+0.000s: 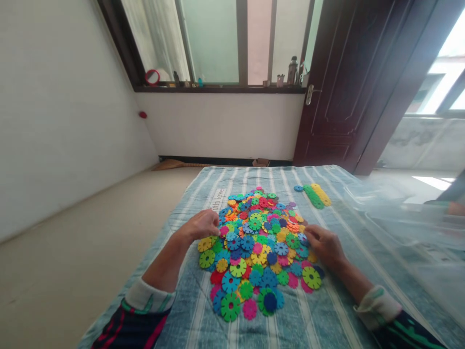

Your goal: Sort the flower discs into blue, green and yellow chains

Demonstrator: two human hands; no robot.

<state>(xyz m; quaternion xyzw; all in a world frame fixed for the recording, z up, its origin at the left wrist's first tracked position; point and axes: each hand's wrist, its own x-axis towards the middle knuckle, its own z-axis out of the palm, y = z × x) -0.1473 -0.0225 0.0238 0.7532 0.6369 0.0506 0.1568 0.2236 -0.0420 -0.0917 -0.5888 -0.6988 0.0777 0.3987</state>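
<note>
Most discs [250, 245] lie heaped, only two neat rows [314, 198] at two o'clock; left hand [204, 225] (ten o'clock), right hand [324, 244] (three o'clock): grip indiscernible.

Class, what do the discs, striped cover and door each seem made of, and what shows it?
Discs: probably smooth plastic; bright, even colours and crisp notches suggest it.
Cover: likely matt cloth, from its soft wrinkles and lack of shine.
Door: perhaps glossy wood, possibly painted metal; its dark sheen and moulded panels fit either.
</note>
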